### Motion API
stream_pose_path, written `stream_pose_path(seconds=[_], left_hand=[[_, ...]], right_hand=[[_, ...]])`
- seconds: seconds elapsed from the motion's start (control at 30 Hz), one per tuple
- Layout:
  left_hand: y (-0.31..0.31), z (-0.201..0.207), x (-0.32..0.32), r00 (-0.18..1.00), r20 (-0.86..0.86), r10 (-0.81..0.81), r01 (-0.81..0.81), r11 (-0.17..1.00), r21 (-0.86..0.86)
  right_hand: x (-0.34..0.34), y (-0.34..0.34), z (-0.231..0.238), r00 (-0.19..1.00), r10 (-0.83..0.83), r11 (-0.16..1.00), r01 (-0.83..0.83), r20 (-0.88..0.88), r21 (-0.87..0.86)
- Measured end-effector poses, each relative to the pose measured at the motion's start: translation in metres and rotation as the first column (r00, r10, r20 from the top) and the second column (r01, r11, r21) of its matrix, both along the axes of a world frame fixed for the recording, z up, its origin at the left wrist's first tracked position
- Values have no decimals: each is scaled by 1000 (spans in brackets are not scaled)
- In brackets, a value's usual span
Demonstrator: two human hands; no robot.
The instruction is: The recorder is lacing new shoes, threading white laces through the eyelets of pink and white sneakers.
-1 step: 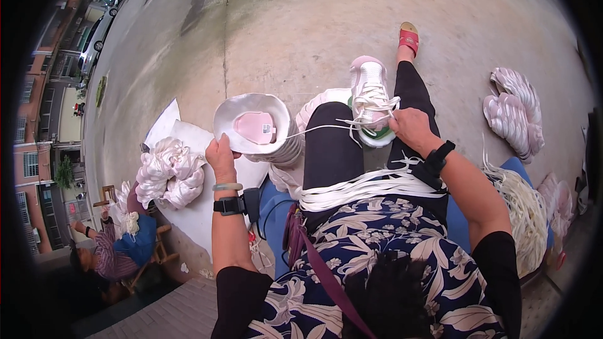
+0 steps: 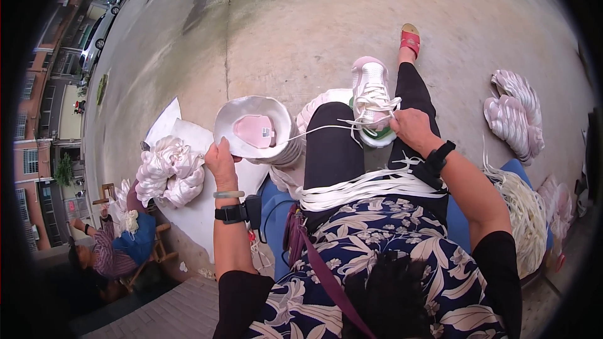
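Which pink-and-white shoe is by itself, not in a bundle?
The shoe between the person's legs, beside the right hand. White laces criss-cross it; the bundles have many pieces packed together.

I can't tell where my thin white lace (image 2: 323, 127) ends against the round off-white stack (image 2: 287, 120) at left, whose flat pink patch (image 2: 250, 131) bears a mark too small to read. The near edge crops my navy floral top (image 2: 447, 276).

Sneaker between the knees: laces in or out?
In: white laces cross the front of the sneaker in several rows.
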State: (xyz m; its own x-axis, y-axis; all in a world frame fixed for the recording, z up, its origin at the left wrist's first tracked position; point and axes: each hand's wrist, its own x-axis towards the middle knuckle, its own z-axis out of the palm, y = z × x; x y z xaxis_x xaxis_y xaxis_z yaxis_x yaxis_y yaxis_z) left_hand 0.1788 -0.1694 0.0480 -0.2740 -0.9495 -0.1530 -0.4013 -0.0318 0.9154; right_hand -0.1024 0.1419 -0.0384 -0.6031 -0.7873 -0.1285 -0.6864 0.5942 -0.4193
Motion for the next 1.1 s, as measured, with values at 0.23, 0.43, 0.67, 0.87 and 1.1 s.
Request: stream_pose_path(seconds=[0.23, 0.43, 0.67, 0.87, 1.1], left_hand=[[135, 118, 18, 933, -208, -294, 148, 840, -522], [155, 138, 5, 883, -328, -337, 191, 894, -405], [123, 99, -40, 834, -526, -170, 238, 969, 64], [107, 76, -60, 887, -398, -234, 216, 972, -90], [94, 75, -78, 837, -460, -296, 359, 932, 52]], right_hand=[[3, 0, 13, 999, 35, 999, -36, -29, -38], [14, 6, 19, 997, 71, 996, -71, 1, -57], [-1, -19, 5, 999, 46, 996, -45, -14, 74], [-11, -27, 17, 998, 47, 995, -44, -31, 91], [24, -48, 85, 942, 145, 944, -40, 303, -327]])
